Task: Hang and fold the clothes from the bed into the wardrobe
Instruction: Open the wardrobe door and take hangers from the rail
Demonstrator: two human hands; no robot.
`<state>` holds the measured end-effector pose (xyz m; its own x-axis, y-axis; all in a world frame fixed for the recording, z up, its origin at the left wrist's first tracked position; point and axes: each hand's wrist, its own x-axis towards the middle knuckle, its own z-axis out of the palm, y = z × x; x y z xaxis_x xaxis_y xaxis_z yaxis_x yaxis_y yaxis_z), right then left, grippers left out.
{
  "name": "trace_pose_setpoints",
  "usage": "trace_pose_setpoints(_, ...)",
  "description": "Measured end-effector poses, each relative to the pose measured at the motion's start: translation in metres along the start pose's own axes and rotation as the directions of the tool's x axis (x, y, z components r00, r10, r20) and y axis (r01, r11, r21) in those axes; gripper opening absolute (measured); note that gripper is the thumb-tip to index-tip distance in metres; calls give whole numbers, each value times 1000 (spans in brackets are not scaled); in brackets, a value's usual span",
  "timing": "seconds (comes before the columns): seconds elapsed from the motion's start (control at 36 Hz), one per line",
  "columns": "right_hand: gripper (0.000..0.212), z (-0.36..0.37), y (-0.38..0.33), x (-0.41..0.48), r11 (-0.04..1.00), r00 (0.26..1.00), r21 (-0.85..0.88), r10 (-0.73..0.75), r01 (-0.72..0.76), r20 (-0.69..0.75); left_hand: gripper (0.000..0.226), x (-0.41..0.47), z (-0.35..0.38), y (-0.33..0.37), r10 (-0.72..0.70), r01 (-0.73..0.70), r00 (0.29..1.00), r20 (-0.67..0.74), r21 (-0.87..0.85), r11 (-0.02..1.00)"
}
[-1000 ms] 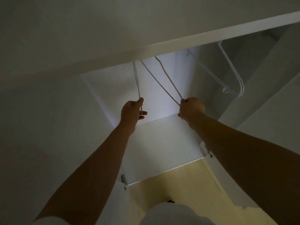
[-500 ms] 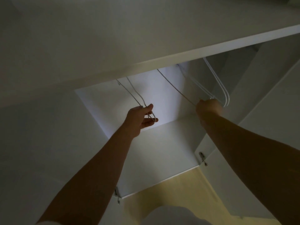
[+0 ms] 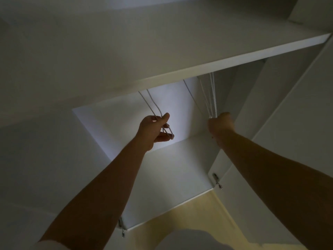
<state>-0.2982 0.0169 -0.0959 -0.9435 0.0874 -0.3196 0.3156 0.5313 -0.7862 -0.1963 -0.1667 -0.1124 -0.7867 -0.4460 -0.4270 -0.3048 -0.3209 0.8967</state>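
Two thin white hangers (image 3: 152,105) slant down from under the wardrobe's shelf (image 3: 216,66), and the left hand (image 3: 155,129) holds their lower end, fingers curled round the wire and thumb raised alongside. Well apart to the right, a bunch of hangers (image 3: 210,98) hangs close to the side wall, and the right hand (image 3: 220,123) is fisted round its lower ends. The step looks like parting the hangers to take one or two for the clothes. To do it well, the right hand should hold the bunch firm against the wall while the left lifts its pair up and towards the person, so the hooks clear the rail without snagging their neighbours. The rail and every hook are hidden behind the shelf, so how the hangers sit on it cannot be told. Whether the left hand holds one hanger or two is hard to make out in the dim light. Neither the clothes nor the bed are in view; a hinge (image 3: 216,180) marks an open door at the right.
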Motion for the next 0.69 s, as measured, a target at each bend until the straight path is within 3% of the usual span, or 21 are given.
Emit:
trace_pose_setpoints(0.08,53,-2,0,-8,997,997,-3,-76,76,20,46,-13,11,-9,-53,53,999,1,-25,998)
trace_pose_setpoints(0.17,46,-5,5,-18,985,984,26,-173,172,51,51,-31,18,-30,-140,140,989,47,-17,990)
trace_pose_setpoints(0.28,32,-7,19,-29,944,940,-11,-328,330,92,48,-58,22,-61,-243,235,967,73,102,967)
trace_pose_setpoints(0.39,19,-11,43,-41,924,911,-31,-371,382,178,49,-78,17,-83,-332,299,941,72,286,910)
trace_pose_setpoints(0.53,12,-24,97,-55,936,919,-88,-312,341,242,36,-83,2,-93,-486,321,873,28,718,618)
trace_pose_setpoints(0.64,13,-36,156,-69,968,947,-143,-158,204,280,34,-80,0,-103,-523,213,852,-28,930,298)
trace_pose_setpoints(0.69,14,-44,184,-77,986,957,-142,-46,90,286,34,-80,8,-112,-540,155,841,-31,970,186)
